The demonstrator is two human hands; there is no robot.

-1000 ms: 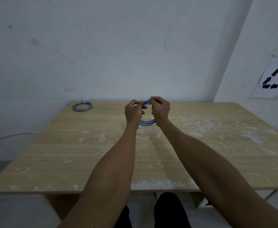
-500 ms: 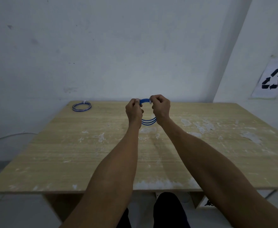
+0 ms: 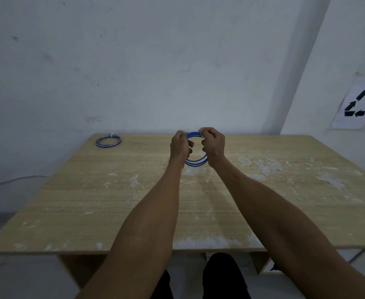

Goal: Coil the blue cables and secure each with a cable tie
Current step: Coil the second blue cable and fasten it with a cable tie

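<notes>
A coil of blue cable [image 3: 195, 163] is held upright above the far middle of the wooden table [image 3: 134, 212]. My left hand [image 3: 180, 146] grips the coil's upper left side with curled fingers. My right hand [image 3: 213, 143] pinches a small white cable tie [image 3: 201, 132] at the coil's top right. The coil's sides are hidden behind both hands. A second blue coil [image 3: 108, 141], bound with a white tie, lies flat at the table's far left corner.
White walls stand right behind the table. A sheet with a recycling sign [image 3: 357, 104] hangs on the right wall. A thin white cord [image 3: 11, 181] runs along the floor at left. Pale scuffs mark the tabletop.
My hands have moved slightly apart, so more of the coil's top arc shows. My right hand's pinch shifted to the right along the coil.
</notes>
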